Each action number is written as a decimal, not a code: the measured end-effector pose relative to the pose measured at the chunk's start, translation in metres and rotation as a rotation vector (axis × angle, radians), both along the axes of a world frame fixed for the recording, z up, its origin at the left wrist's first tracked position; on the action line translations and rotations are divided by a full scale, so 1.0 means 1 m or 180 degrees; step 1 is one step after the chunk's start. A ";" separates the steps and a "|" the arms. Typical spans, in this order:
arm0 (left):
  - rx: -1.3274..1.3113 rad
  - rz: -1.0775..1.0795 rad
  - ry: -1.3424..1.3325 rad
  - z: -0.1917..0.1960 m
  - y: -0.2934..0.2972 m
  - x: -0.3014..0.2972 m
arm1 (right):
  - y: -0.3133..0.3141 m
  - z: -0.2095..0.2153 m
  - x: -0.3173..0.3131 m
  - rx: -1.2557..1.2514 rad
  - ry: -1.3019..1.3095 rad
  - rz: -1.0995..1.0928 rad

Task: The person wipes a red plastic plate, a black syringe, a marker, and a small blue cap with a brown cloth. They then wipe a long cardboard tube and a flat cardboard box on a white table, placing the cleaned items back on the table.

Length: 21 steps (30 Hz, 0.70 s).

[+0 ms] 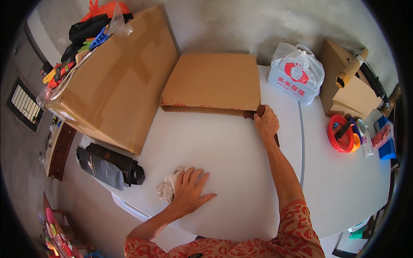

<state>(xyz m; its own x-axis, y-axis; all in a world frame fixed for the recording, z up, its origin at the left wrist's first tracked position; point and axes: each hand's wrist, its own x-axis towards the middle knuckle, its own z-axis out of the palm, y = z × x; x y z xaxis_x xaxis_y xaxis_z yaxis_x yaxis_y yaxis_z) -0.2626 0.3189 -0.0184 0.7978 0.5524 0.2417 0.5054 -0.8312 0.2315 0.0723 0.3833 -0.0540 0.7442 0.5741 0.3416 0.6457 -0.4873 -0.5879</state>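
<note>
My left hand (187, 194) lies flat on the white table (223, 150), fingers spread. A crumpled beige cloth (165, 189) lies against its left side, partly under the hand; the fingers are not gripping it. My right hand (267, 123) is at the near right corner of a flat brown cardboard box (215, 79). Its fingers are closed around a dark brown strip-like thing (248, 115), which shows at the box's corner and again below the hand. Most of that thing is hidden, so its kind is unclear. The flat box's near side shows a dark, narrow opening.
A large taped carton (116, 81) stands at the left, with tools on top. Near it lies a black bag (112, 165). On the right are a white plastic bag (297, 73), an open carton (348, 90) and a red basket (340, 135). A wall stands behind.
</note>
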 end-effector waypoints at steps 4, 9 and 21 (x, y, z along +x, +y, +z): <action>-0.0127 0.0161 -0.0614 0.007 0.011 0.008 | -0.021 0.006 -0.004 0.0030 0.0286 0.0022; -0.4229 0.0682 -0.2274 0.013 0.025 0.045 | -0.096 0.022 -0.025 -0.0105 0.0603 -0.0016; -0.6582 0.0852 -0.3037 -0.001 -0.041 0.072 | -0.311 0.041 -0.088 0.0749 0.0711 -0.0527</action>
<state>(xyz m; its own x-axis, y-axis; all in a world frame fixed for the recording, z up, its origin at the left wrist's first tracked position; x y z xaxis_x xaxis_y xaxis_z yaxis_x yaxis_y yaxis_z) -0.1907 0.2776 -0.0190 0.7285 0.5050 -0.4630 -0.2094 0.8076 0.5513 -0.0161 0.0722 -0.0129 0.8917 0.3645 0.2684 0.4123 -0.4089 -0.8141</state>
